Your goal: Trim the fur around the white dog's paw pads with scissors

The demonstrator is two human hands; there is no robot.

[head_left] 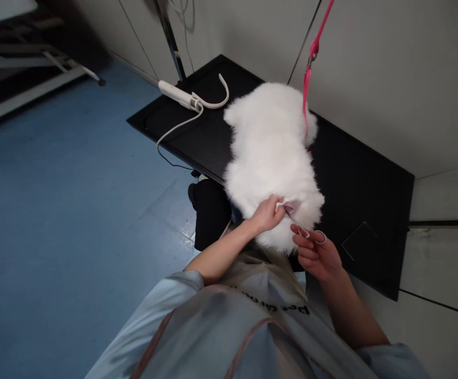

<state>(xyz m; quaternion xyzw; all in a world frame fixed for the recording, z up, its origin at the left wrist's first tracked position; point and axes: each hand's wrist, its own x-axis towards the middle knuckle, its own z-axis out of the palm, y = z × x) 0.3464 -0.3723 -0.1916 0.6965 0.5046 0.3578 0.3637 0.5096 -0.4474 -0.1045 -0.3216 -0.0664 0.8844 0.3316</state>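
A white fluffy dog (272, 152) is on the black grooming table (357, 187), its hind end towards me. My left hand (269, 213) is closed on its short tail, of which only a little white fur shows at the fingertips. Beside those fingers a patch of pinkish skin (291, 207) lies bare. In my right hand (318, 255) are slim metal scissors (300, 230), with fingers at the ring handles. Their blades point up and left to the skin beside the tail; whether the tips touch it I cannot tell.
A pink lead (306, 89) runs up from the dog's front end. On the table's far left lies a white corded device (179, 96) with a curved hook. A thin dark rectangular outline (359, 241) marks the right side. A black padded object (211, 213) stands below the left edge.
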